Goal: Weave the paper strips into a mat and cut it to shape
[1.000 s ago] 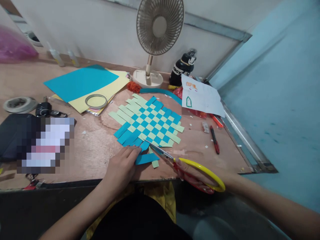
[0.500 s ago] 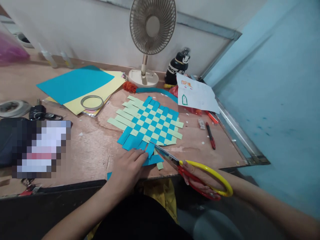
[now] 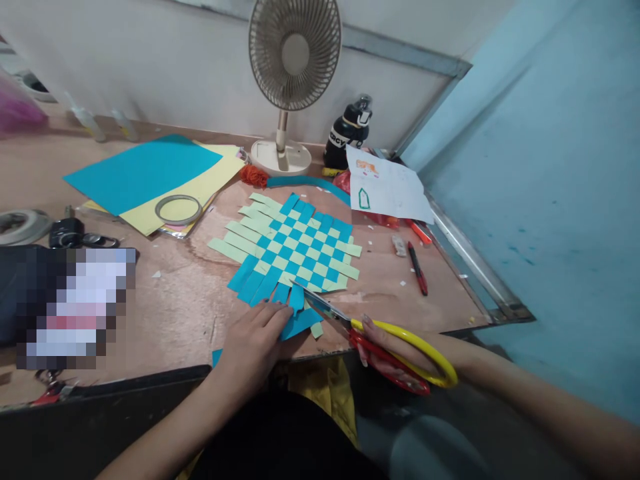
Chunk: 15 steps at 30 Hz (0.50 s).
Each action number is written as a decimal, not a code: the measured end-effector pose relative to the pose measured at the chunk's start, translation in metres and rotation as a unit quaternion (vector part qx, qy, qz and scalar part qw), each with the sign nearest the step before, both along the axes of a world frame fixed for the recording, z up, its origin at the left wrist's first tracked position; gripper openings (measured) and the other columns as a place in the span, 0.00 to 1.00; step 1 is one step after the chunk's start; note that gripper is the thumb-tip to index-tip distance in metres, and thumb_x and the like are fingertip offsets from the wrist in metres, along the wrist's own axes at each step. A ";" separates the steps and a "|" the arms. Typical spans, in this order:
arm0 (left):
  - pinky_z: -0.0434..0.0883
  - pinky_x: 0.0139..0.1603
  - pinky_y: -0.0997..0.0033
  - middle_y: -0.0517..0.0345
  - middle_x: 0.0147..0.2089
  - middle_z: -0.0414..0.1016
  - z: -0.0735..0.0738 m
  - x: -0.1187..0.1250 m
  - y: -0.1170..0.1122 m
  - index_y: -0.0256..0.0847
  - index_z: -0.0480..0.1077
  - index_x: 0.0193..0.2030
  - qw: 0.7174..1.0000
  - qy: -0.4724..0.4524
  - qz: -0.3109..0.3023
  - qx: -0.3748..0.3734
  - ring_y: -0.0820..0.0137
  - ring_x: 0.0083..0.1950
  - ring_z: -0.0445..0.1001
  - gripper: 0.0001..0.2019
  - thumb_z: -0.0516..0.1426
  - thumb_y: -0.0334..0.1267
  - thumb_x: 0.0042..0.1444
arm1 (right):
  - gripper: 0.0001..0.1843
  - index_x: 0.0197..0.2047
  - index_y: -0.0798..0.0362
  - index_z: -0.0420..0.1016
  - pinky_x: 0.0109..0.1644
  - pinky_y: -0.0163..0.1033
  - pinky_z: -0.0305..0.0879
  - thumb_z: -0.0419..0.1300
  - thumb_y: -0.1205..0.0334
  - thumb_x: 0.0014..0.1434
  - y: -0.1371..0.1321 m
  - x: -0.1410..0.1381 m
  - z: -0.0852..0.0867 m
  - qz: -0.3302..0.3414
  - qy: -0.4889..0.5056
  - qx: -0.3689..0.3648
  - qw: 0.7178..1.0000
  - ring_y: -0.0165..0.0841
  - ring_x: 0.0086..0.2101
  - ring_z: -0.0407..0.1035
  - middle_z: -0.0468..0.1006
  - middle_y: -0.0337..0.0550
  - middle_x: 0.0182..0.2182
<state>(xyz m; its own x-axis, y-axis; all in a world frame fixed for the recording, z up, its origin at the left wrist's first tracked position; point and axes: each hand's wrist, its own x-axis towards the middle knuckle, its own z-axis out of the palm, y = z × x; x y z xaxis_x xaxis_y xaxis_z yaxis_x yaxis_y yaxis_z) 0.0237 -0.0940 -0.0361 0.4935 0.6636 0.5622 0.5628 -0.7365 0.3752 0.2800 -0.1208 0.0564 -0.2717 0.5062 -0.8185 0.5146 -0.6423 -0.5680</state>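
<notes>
A woven mat of blue and pale green paper strips lies on the wooden table. My left hand presses flat on the blue strip ends at the mat's near edge, fingers together. My right hand grips scissors with yellow and red handles. Their blades point left and up, and the tips touch a blue strip at the mat's near edge. A cut blue strip and a small green offcut lie beside my left fingers.
Blue and yellow paper sheets with a tape ring lie at the back left. A fan, a black bottle, a drawing sheet and a red pen stand further back and right. A blurred dark item sits left.
The view has shifted so the table contents slide left. The scissors have edged along the mat's near edge, and my left hand has stayed on the strip ends.
</notes>
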 end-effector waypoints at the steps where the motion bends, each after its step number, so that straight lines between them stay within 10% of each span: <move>1: 0.80 0.41 0.56 0.45 0.43 0.81 0.002 0.000 0.000 0.37 0.69 0.48 1.000 0.000 0.004 0.001 0.58 0.42 0.81 0.08 0.51 0.33 0.68 | 0.45 0.32 0.51 0.63 0.13 0.29 0.51 0.44 0.13 0.43 0.000 -0.001 0.001 -0.001 -0.004 0.003 1.000 0.21 0.11 0.53 0.60 0.28 0.14; 7: 0.78 0.38 0.60 0.44 0.46 0.79 0.009 -0.008 0.000 0.36 0.68 0.55 0.997 0.047 0.042 -0.034 0.58 0.43 0.79 0.14 0.54 0.36 0.65 | 0.41 0.33 0.51 0.64 0.12 0.29 0.50 0.44 0.17 0.51 0.000 0.003 -0.010 -0.006 0.018 0.000 1.000 0.23 0.11 0.53 0.60 0.28 0.13; 15: 0.56 0.69 0.39 0.30 0.73 0.55 -0.007 -0.026 0.002 0.30 0.50 0.74 0.971 0.203 0.092 -0.092 0.42 0.74 0.52 0.46 0.55 0.62 0.59 | 0.42 0.35 0.50 0.64 0.11 0.30 0.56 0.38 0.16 0.52 -0.003 0.013 -0.035 -0.008 0.037 -0.037 0.999 0.26 0.09 0.54 0.60 0.28 0.11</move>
